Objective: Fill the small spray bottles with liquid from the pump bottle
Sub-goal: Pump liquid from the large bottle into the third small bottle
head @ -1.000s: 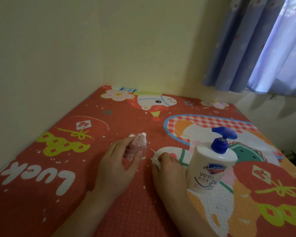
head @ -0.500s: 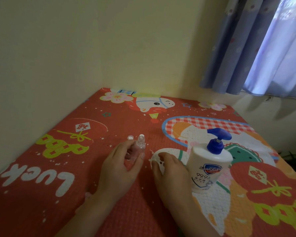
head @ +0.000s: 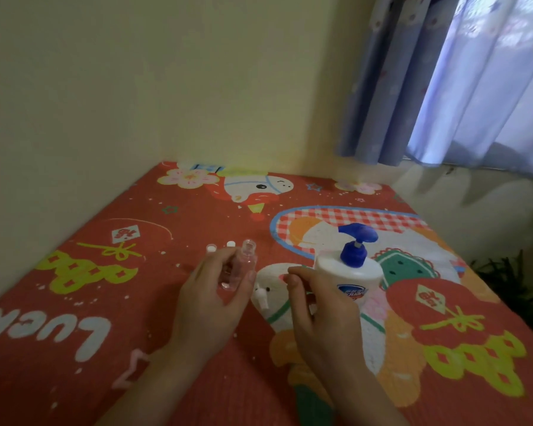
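Left hand [head: 216, 298]: fingers and thumb curled round a small clear spray bottle [head: 242, 265]; the bottle is lifted off the mat and held roughly upright with its mouth uncovered and facing up, which judged from the task presents the opening for filling.
Spray bottle position: left of centre, near the pump bottle but apart from it; it looks empty, though the contents are hard to read through the clear wall.
Right hand [head: 319, 313]: fingers loosely curled just beside the near-left side of the pump bottle; whether they grip anything or touch the bottle cannot be told.
Pump bottle [head: 350, 279]: white body, blue pump head [head: 356, 241], standing upright on the mat right of centre; the spout points away from the small bottle, so by judgement either the spout or the small bottle has to be brought round before pumping.
Sprayer part [head: 260, 298]: a small white piece lies on the mat between the two hands, probably the removed spray top, set close for refitting.
Caps [head: 211, 248]: two small white-topped pieces stand on the mat just beyond the left hand; whether they belong to further bottles cannot be told.
Mat [head: 105, 302]: red printed cover carrying all items.
Surroundings: plain wall at left and far side; blue curtain [head: 443, 87] at far right, well apart.
Obstructions: the loose sprayer part lies in the gap between the hands and could be knocked.
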A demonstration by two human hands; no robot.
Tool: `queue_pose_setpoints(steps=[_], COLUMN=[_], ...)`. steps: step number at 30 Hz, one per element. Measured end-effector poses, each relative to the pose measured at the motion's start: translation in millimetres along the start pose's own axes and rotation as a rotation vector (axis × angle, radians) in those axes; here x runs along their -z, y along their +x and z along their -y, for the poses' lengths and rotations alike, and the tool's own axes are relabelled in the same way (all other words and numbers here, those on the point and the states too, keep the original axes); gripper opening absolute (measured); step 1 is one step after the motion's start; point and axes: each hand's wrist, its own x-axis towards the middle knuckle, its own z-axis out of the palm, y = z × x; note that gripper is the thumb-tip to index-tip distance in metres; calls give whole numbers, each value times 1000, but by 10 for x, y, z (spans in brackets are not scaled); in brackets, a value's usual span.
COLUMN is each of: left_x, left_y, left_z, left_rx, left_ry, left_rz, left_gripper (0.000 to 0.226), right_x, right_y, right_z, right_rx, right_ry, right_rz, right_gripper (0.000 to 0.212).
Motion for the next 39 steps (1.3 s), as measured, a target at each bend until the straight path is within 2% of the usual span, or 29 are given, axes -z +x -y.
queue_pose_setpoints(steps=[7, 14, 16, 20, 24, 28, 31, 39], left_x=[-132, -353, -407, -495, -561, -582, -594, -627], left_y=[-4, 47, 80, 122, 121, 138, 166, 230], left_z=[-215, -398, -436, -482, -485, -479, -457, -480], left_rx=[-3, -13, -12, -21, -39, -55, -65, -135], left_ry=[-56, -142, -169, -187, -193, -204, -188, -201], left_rz=[69, 162, 196, 236, 254, 259, 275, 291], left_gripper=[30, 27, 26, 23, 25, 25, 35, 42], right_x=[246, 528, 581, 635, 640, 624, 618, 679], right_y=[105, 313, 396, 557, 672, 697, 716, 784], right_z=[-91, -197, -227, -203, -157, -121, -131, -146], right_rx=[-25, -250, -300, -342, -331, -317, -323, -328], right_ry=[135, 204, 231, 285, 372, 421, 445, 507], right_rz=[-194, -324, -333, -201, -64, -28, -7, 76], right_gripper=[25, 32, 27, 17, 29, 36, 29, 24])
